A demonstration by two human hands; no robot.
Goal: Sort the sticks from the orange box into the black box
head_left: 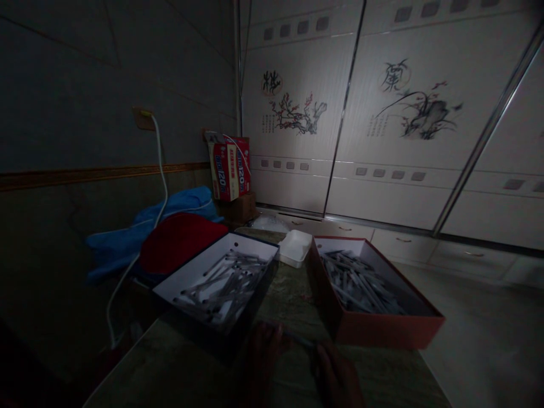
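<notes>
A thin pen-like stick (300, 339) spans the gap between my two hands, low in the dim view. The fingers of my left hand (266, 348) are closed around its left end, and my right hand (338, 371) pinches the right end. A dark-edged box (170, 283) on the left holds many thin pens (232, 283), spread loosely. On the right, an orange-red box (382, 328) holds a denser pile of similar pens (361, 283). Between the boxes, toward the back, sits a small white tray (295, 247).
Both boxes rest on a greenish table (293, 289). Red cloth (182, 241) and blue cloth (187, 201) lie at the left beside a white cable (159, 147). A red carton (230, 170) stands behind, near white cabinet doors (297, 187).
</notes>
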